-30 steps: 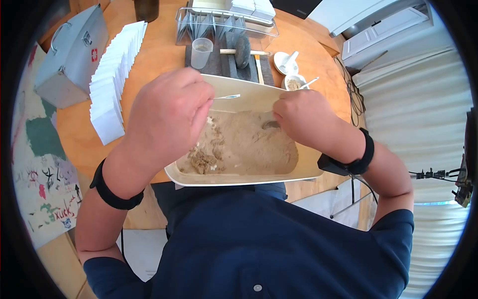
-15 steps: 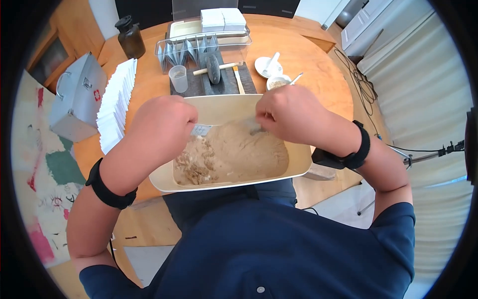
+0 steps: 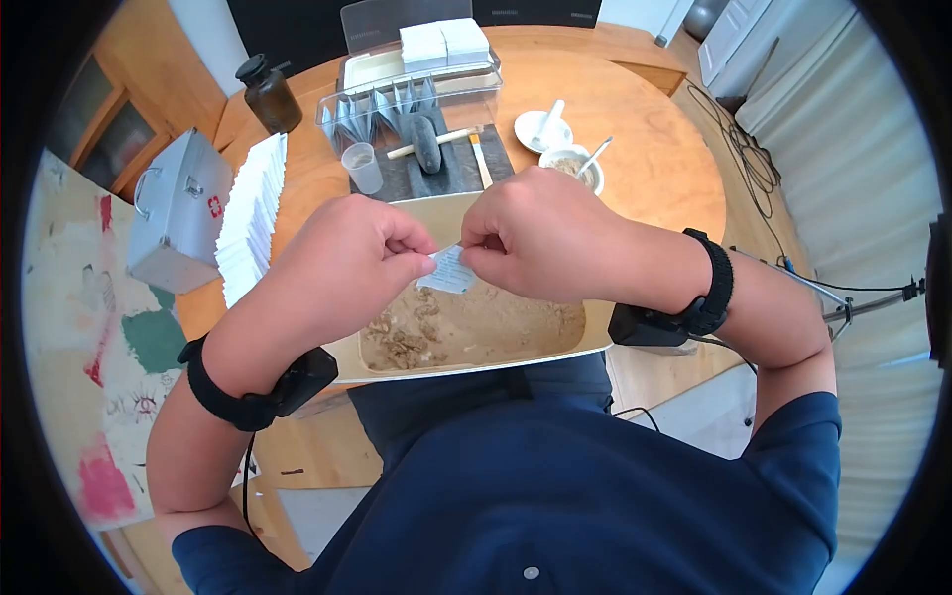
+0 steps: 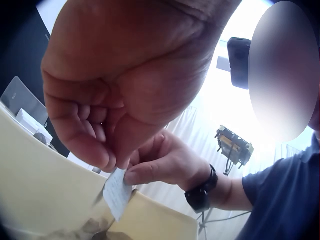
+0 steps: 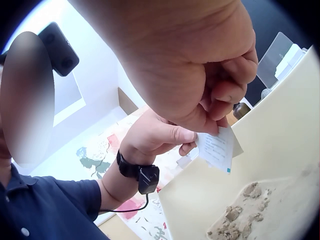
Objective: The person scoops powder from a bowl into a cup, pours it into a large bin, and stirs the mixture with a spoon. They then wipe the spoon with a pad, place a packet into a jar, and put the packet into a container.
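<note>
Between both hands is a small flat white printed packet [image 3: 446,273], with a green mark at one corner in the right wrist view. My left hand [image 3: 337,263] pinches its left edge between thumb and fingers. At the upper right edge, my right hand [image 3: 550,233] pinches it with thumb and forefinger, the other fingers curled in. Below the packet is a cream tub [image 3: 476,373] with sandy brown powder [image 3: 516,327] in it. Darker clumps [image 5: 232,215] lie along one side of the powder. The hands cover part of the tub's far wall.
Beyond the tub, a dark slab [image 3: 375,182] bears a plastic cup [image 3: 362,169], a stone roller [image 3: 424,149] and a brush [image 3: 480,159]. White dishes [image 3: 573,162] stand at right. Folded white papers [image 3: 253,218] and a metal case [image 3: 178,213] line the left.
The hands, apart over the tub before, have come together. The right hand moved left to the packet held in the left hand and now pinches it too. The packet's printed face has turned toward the head camera.
</note>
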The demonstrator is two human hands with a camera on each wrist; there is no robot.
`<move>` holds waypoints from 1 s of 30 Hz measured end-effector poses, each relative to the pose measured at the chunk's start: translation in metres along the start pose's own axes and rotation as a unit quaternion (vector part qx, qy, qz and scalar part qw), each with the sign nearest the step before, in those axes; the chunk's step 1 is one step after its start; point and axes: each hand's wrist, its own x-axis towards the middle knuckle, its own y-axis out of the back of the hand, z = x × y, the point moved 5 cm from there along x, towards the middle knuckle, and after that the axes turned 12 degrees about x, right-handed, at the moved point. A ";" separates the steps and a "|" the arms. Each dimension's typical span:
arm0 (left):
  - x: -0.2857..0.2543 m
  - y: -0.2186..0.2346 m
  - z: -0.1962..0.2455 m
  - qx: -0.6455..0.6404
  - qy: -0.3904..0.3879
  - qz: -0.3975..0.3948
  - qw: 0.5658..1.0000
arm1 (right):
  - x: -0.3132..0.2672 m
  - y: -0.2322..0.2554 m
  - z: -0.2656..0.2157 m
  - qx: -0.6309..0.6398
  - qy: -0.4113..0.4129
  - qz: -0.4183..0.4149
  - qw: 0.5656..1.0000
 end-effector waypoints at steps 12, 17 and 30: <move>0.005 0.006 -0.011 0.235 -0.197 0.182 0.934 | -0.032 0.048 0.025 -0.189 0.006 0.129 0.974; -0.002 0.010 -0.037 0.198 -0.226 0.132 0.945 | -0.060 0.070 0.048 -0.280 -0.030 0.194 0.940; -0.007 0.002 -0.073 0.123 -0.237 0.165 0.949 | -0.047 0.048 0.036 -0.286 -0.017 0.096 0.953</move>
